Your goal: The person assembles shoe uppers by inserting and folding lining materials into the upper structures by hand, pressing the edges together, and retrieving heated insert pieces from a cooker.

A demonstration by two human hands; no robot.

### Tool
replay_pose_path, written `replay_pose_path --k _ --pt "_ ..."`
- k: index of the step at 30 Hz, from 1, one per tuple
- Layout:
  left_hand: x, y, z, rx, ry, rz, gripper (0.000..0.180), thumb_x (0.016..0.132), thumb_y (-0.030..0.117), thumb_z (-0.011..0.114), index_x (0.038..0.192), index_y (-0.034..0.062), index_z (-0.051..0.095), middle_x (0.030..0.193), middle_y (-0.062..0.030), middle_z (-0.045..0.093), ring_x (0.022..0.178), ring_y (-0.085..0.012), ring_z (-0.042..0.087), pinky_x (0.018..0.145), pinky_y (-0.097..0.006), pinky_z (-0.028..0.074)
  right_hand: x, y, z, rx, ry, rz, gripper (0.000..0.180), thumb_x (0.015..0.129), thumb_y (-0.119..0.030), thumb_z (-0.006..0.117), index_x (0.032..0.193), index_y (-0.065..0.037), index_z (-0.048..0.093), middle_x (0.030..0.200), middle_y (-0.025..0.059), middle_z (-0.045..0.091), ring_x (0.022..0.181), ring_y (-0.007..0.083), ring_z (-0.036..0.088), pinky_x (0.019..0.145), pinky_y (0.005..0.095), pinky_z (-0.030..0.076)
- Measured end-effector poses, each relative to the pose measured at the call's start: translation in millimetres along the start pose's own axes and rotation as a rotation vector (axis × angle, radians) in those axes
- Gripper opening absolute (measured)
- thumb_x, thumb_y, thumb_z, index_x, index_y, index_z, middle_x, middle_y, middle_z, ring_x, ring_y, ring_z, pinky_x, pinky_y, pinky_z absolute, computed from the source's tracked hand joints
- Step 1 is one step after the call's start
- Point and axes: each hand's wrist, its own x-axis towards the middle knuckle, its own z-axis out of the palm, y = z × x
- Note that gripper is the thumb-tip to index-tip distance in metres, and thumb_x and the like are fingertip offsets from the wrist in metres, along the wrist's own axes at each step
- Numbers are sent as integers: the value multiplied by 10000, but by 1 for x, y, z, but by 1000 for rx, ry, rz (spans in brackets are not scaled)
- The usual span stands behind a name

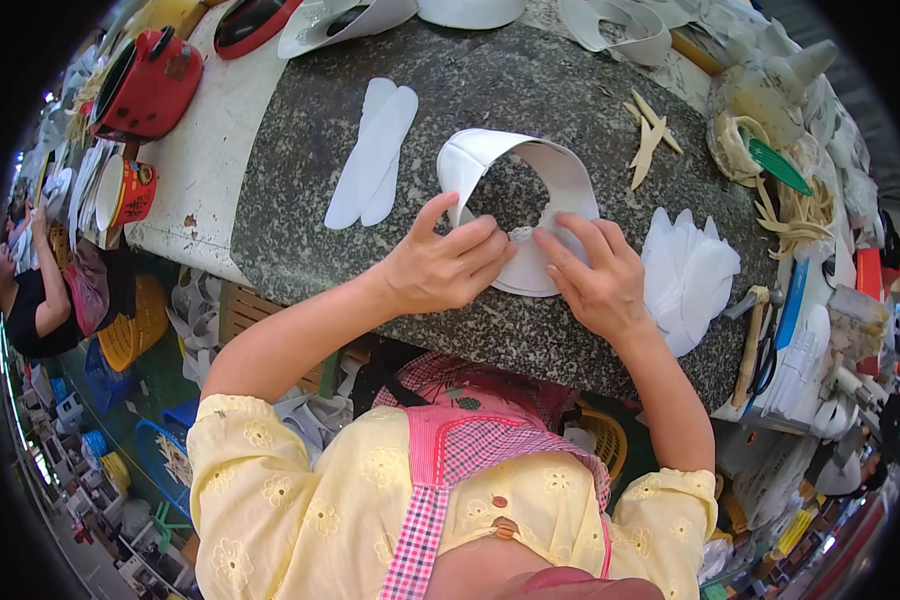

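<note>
A white shoe upper (475, 150) stands curved like a ring on the dark speckled stone slab (310, 130), in front of my chest. My left hand (450, 262) pinches its near left edge, with the index finger raised along the side. Closed on the near right part of the same upper is my right hand (595, 270), its fingertips close to the left ones. Between my fingertips the upper's edge looks ragged. A fan of white cut pieces (685, 270) lies right beside my right hand.
Two long white sole-shaped pieces (375, 155) lie crossed at the left, and pale pointed strips (652, 140) at the upper right. A hammer (752, 345) and scissors (767, 350) are at the right edge. A red pot (155, 88) and paper cup (128, 190) stand left; another person (40, 295) is beyond.
</note>
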Motion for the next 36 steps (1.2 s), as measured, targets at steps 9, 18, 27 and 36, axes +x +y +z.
replay_pose_path --k 9,18,27,36 --pt "10 18 -11 -128 -127 -233 264 673 159 579 924 117 652 893 28 546 900 -127 506 956 -548 185 2 -13 2 -273 -180 -155 368 689 -110 547 1024 41 578 990 144 521 759 227 502 622 273 437" --pt "1 15 -6 -193 -121 -200 292 689 139 568 971 102 635 868 32 534 831 -125 531 952 -590 159 17 -15 -4 -83 -285 -45 322 697 -102 570 966 70 610 1094 132 508 805 222 488 706 306 426" --pt "42 -25 -64 -954 -88 -474 197 739 93 645 933 129 646 812 38 600 855 -126 577 938 -521 311 6 22 -28 1259 99 327 945 630 -755 519 1136 43 522 1219 169 477 1207 274 386 1003 389 281" --pt "69 -31 -74 -1665 -77 -964 272 763 138 680 965 -20 590 801 -78 615 624 -90 582 546 -196 469 29 -12 -58 1598 337 624 359 775 -79 638 1076 81 523 937 107 613 791 124 594 708 235 474"
